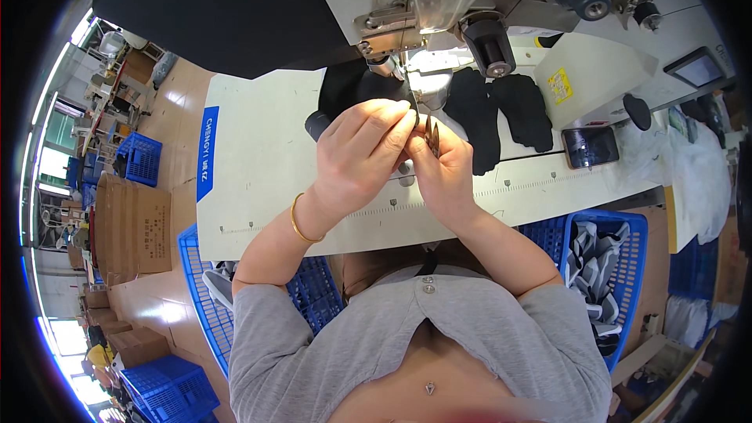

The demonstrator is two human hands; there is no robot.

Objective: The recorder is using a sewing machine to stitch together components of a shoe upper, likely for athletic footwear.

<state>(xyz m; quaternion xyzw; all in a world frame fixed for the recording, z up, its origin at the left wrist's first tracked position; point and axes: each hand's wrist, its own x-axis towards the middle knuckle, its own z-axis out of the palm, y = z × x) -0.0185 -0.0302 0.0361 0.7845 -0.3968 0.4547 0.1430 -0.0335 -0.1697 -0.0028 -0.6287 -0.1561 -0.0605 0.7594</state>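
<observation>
Two hands meet just on our side of the needle head (pixel 388 41) of the sewing machine. In our right hand (pixel 445 176), the thumb and bent fingers close around a dark metal tool like small snips (pixel 432 138); its narrow blades rise between thumb and forefinger, pointing toward the needle head. Our left hand (pixel 360 149) comes in from the left of the needle head, its fingers drawn together at the tips beside a small dark piece (pixel 421 121), right next to the blades. We cannot tell whether those tips grip it.

Left of the needle head, black fabric (pixel 345 82) lies on the counter (pixel 266 149), partly behind our left hand. Right of the needle head we have two black fabric pieces (pixel 472 119) side by side, and farther right, a dark-screened device (pixel 591 147).
</observation>
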